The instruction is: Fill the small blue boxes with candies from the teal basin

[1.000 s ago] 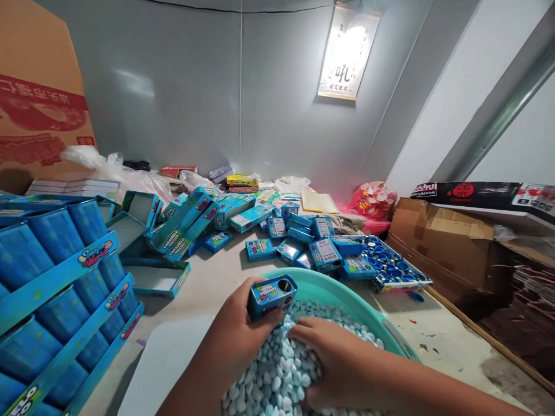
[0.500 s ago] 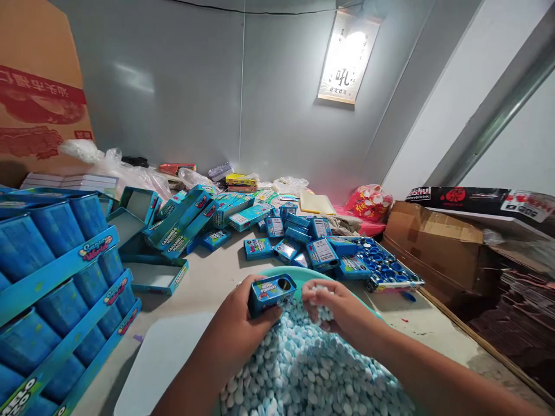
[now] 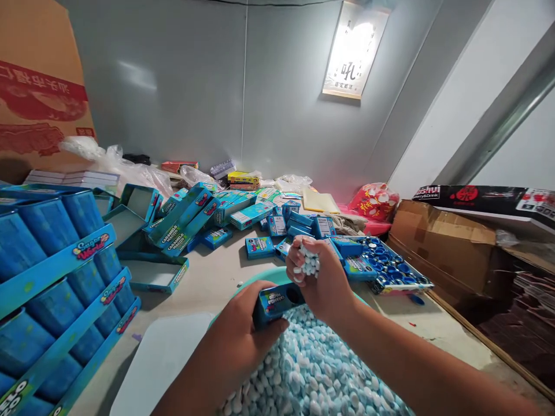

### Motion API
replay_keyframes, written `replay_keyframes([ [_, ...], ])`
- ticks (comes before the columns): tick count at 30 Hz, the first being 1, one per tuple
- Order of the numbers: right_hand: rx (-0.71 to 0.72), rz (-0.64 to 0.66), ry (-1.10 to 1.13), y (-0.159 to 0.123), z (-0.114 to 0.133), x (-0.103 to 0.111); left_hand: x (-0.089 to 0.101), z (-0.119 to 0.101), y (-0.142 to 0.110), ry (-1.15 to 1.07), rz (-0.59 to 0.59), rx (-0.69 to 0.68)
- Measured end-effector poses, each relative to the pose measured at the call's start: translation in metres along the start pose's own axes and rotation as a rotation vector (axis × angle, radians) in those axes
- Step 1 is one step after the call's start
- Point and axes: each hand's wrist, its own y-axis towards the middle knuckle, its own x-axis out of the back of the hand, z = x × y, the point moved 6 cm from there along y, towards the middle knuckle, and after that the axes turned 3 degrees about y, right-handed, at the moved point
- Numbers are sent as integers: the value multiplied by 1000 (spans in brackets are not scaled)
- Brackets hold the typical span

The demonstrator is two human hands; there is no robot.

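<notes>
My left hand [image 3: 236, 341] grips a small blue candy box [image 3: 277, 300] with a round hole in its top, held over a teal basin [image 3: 247, 278] heaped with white and blue candies [image 3: 312, 375]. My right hand [image 3: 318, 274] is fisted around a handful of those candies [image 3: 309, 263], raised just above the box's hole.
Blue display trays [image 3: 56, 277] stand stacked at the left. Several small blue boxes [image 3: 299, 231] and open blue cartons [image 3: 182, 222] litter the table's middle. A tray of blue caps [image 3: 390, 268] sits to the right, beside cardboard boxes [image 3: 442, 242]. A white board [image 3: 160, 358] lies near left.
My right hand went from buried in the candies to lifted with a handful, now above the box. My left hand kept hold of the box, tilting it slightly.
</notes>
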Motion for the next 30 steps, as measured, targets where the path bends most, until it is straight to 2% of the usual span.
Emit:
replay_keyframes([
  [10, -21, -15, 22, -2, -3, 12, -3, 0, 0, 16, 47, 27],
  [22, 32, -18, 4, -7, -4, 13, -5, 2, 1, 59, 54, 48],
  [30, 18, -30, 29, -11, -3, 13, -4, -1, -1, 54, 67, 42],
])
